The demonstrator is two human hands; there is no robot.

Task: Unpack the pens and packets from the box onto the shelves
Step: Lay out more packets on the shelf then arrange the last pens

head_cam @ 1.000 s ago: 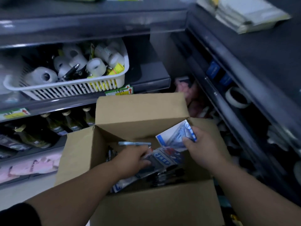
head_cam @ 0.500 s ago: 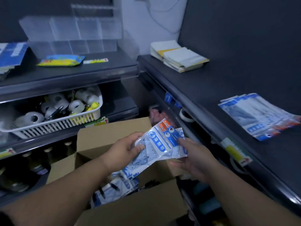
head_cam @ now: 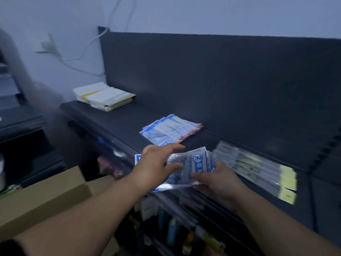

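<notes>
Packets (head_cam: 191, 169) now out of box (head_cam: 46, 191), up by right shelf (head_cam: 114, 118) | left grip (head_cam: 156, 163), right grip (head_cam: 216, 181) both hold them | next: put down.

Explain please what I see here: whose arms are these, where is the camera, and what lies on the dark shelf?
No machine is here. A person wears one camera on the head, so the picture looks forward and down at that person's own arms. The left hand and the right hand together hold a bundle of packets, white and blue, near the front of a dark shelf. On the shelf lie a pile of packets of the same look, a stack of papers farther back, and clear packs with yellow labels at the right. A cardboard box stands at the lower left.
</notes>
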